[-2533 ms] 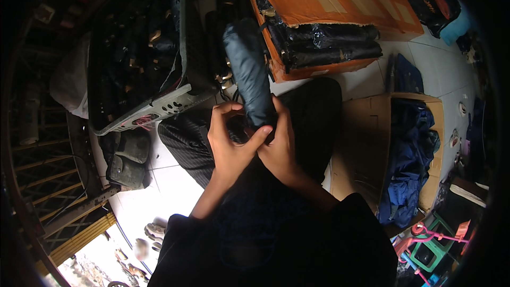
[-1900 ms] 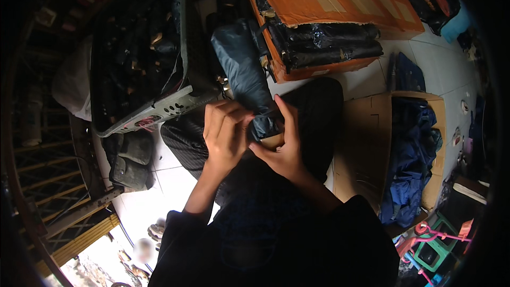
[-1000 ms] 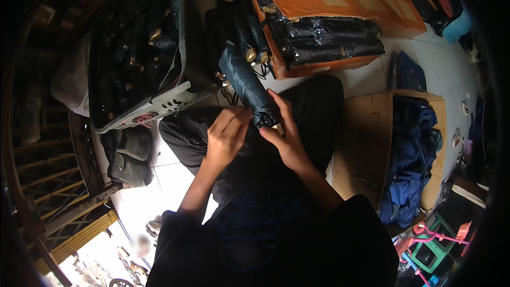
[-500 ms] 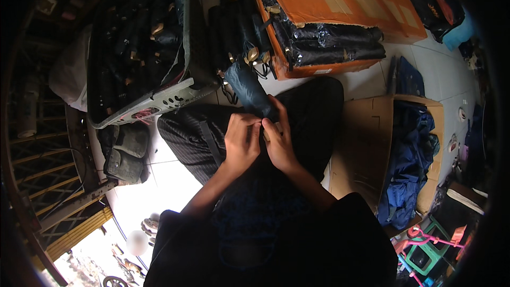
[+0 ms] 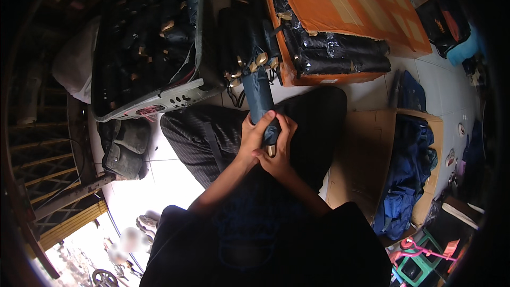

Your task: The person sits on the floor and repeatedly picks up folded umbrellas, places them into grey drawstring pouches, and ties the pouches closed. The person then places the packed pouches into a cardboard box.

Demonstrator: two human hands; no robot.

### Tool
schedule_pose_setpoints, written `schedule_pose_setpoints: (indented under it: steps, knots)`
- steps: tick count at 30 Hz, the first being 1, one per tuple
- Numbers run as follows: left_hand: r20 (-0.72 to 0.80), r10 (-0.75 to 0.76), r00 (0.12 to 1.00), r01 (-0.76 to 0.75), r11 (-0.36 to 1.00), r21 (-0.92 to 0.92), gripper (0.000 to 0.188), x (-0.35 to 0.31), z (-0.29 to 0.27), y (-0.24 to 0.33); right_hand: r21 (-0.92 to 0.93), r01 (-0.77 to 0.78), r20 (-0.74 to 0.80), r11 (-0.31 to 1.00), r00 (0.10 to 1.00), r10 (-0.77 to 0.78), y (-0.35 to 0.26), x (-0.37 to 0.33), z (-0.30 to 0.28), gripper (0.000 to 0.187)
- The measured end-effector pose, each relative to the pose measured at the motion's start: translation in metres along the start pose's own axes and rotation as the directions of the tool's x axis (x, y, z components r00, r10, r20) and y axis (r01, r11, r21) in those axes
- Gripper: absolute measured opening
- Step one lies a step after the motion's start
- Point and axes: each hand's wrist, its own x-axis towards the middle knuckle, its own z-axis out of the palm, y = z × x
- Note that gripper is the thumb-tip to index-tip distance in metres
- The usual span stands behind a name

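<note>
A rolled dark blue folding umbrella [image 5: 258, 94] lies lengthwise over my lap, between my crossed legs. My left hand [image 5: 252, 136] wraps its near part from the left, thumb laid across the fabric. Closed round the same end from the right is my right hand [image 5: 281, 146]; the umbrella's pale tan handle end [image 5: 271, 150] shows between the two hands. The far end points at a pile of dark folded umbrellas [image 5: 241, 32] with tan handles on the floor, close to touching it.
A grey plastic crate [image 5: 178, 94] full of dark umbrellas stands at far left. An orange carton [image 5: 366, 5] at far right holds plastic-wrapped umbrellas. To my right, an open brown carton [image 5: 361, 154] contains blue fabric [image 5: 406, 175]. Grey padded things [image 5: 127, 149] lie left.
The umbrella has turned to lie straighter, its handle end now nearer me. Both hands went from a fingertip pinch at its near end to a grip round it.
</note>
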Motion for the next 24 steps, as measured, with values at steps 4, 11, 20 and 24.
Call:
schedule_pose_setpoints:
  steps: [4,11,20,24]
  knots:
    - [0.011,0.072,0.997,-0.072,0.997,-0.013,0.050,0.003,-0.004,-0.003,0.054,-0.052,-0.016,0.997,0.998,0.053,0.004,0.007,-0.003,0.089]
    - [0.188,0.171,0.967,-0.235,0.883,0.407,0.053,0.049,-0.056,0.015,0.491,-0.510,0.164,0.706,0.850,0.500,0.017,0.071,0.020,0.039]
    - [0.174,0.064,0.983,-0.125,0.922,0.366,0.042,0.012,-0.068,0.016,-0.768,-0.092,0.053,0.634,0.977,0.207,0.071,0.186,0.052,0.084]
    - [0.199,0.046,0.979,-0.114,0.931,0.347,0.038,-0.003,-0.075,0.010,-0.813,-0.075,0.051,0.578,0.979,0.199,0.081,0.179,0.050,0.088]
